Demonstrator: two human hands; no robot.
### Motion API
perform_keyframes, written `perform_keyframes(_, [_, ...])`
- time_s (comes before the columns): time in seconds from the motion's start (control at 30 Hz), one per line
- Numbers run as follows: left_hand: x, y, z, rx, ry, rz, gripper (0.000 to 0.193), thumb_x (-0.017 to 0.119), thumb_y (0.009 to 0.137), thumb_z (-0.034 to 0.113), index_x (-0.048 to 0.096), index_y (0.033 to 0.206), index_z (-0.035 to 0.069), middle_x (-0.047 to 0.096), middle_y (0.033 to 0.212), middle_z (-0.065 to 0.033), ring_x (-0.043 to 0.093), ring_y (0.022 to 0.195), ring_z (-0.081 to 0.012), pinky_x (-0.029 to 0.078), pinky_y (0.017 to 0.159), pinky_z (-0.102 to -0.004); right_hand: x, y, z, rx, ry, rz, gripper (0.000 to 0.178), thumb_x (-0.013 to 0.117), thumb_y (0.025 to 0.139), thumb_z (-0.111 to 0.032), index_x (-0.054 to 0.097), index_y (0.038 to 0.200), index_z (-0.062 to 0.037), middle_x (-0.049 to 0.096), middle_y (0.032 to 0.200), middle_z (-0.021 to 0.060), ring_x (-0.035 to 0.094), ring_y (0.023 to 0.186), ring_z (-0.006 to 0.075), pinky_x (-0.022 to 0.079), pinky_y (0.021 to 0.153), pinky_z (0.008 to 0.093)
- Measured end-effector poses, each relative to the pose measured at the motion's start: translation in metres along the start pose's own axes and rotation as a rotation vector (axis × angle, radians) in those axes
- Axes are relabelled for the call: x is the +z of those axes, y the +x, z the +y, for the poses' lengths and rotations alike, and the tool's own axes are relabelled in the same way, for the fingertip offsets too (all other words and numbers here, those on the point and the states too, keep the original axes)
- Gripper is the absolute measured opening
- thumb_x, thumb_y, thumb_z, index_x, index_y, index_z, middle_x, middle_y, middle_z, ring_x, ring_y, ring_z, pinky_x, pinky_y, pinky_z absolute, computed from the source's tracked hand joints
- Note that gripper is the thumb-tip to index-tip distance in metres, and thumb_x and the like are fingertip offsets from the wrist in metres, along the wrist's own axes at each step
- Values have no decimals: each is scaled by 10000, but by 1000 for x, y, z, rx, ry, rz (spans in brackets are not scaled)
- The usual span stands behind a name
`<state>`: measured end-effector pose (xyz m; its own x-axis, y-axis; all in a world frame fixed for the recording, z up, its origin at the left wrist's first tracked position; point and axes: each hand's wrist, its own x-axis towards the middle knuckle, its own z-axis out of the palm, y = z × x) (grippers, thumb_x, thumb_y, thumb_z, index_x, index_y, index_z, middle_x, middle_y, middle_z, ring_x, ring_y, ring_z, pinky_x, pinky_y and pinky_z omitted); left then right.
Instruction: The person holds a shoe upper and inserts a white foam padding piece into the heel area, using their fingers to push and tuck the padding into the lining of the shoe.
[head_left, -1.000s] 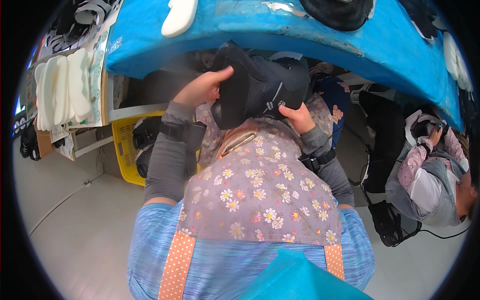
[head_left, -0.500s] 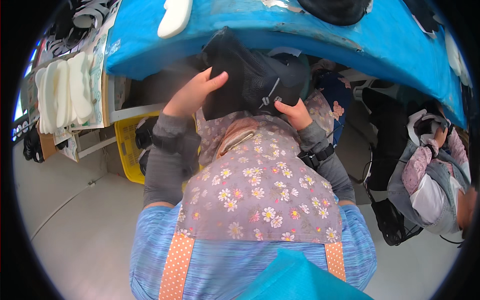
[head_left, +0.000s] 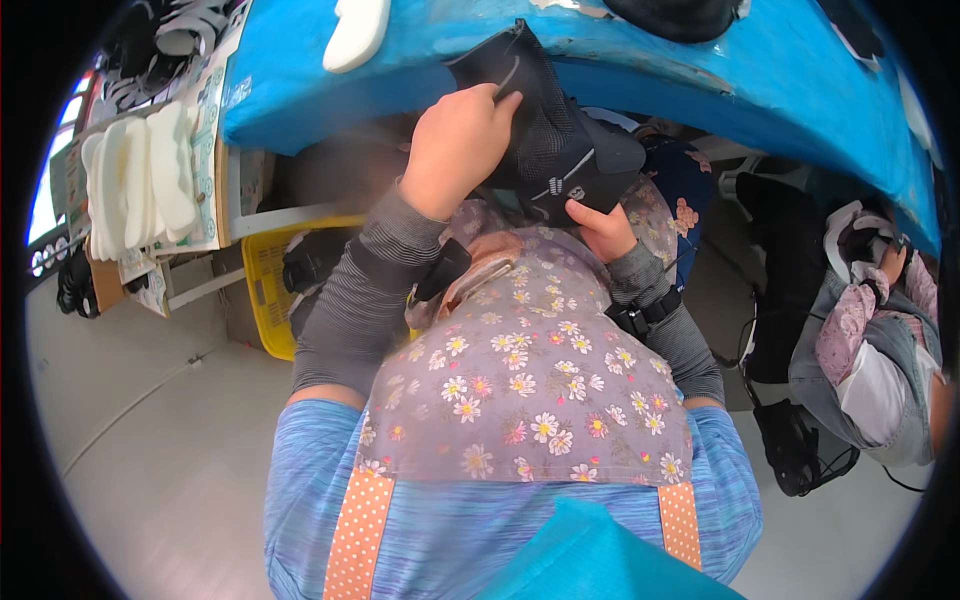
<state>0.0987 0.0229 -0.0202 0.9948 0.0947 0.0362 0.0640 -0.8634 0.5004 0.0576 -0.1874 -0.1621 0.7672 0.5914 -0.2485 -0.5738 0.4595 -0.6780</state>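
A black shoe upper (head_left: 548, 125) of mesh and smooth fabric, with small pale marks, is held up over my lap, just in front of the blue-covered table. My left hand (head_left: 458, 145) grips its left edge, fingers curled round the material. At its lower right my right hand (head_left: 603, 232) pinches the edge, thumb on top and the other fingers hidden underneath. A floral apron (head_left: 530, 380) covers my lap below it.
The blue table (head_left: 420, 95) spans the top, bearing a white foam insole (head_left: 357, 35) and a black rounded piece (head_left: 680, 15). White foam pieces (head_left: 150, 180) stand at left above a yellow crate (head_left: 270, 300). A co-worker (head_left: 850, 350) sits at right.
My left hand has moved up and right, and its fingers have closed further on the upper. The upper has shifted up and right and is more tilted; my right hand has barely moved.
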Motion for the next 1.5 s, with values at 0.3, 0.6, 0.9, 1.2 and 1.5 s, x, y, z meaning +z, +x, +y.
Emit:
perform_keyframes(0.3, [24, -9, -3, -5, 70, 42, 332, 589, 937, 310, 627, 831, -2, 616, 747, -231, 603, 737, -428, 466, 616, -470, -14, 37, 30, 239, 198, -192, 503, 652, 883, -34, 491, 1359, -33, 557, 1314, 62, 533, 1189, 198, 420, 1024, 370])
perform_keyframes(0.6, [7, -5, 3, -64, 15, 140, 350, 624, 923, 297, 623, 763, -14, 597, 686, -236, 600, 697, -432, 461, 599, -467, 2, 19, 10, 216, 226, -271, 573, 668, 871, -48, 438, 1395, -18, 545, 1329, 87, 522, 1211, 222, 414, 1033, 374])
perform_keyframes(0.9, [49, 32, -33, 127, 219, 16, 473, 540, 966, 354, 635, 680, -10, 618, 683, -236, 624, 683, -419, 497, 610, -484, 16, 1, -9, 97, 265, -76, 499, 660, 866, -53, 479, 1329, -6, 586, 1243, 89, 566, 1137, 205, 451, 984, 352])
perform_keyframes(1.2, [79, 43, -60, 431, 368, -202, 349, 546, 891, 104, 562, 1210, -39, 613, 723, -191, 623, 657, -372, 495, 555, -458, 6, 2, -2, 122, 250, -106, 431, 654, 851, -33, 533, 1264, -1, 614, 1190, 78, 595, 1087, 189, 474, 946, 345])
perform_keyframes(1.5, [73, 40, -48, 474, 472, -63, 266, 569, 879, 121, 616, 1096, -25, 611, 680, -173, 637, 614, -346, 504, 531, -445, 10, 5, -9, 209, 403, -139, 446, 642, 798, 29, 564, 1236, 4, 640, 1167, 96, 608, 1090, 214, 473, 959, 354])
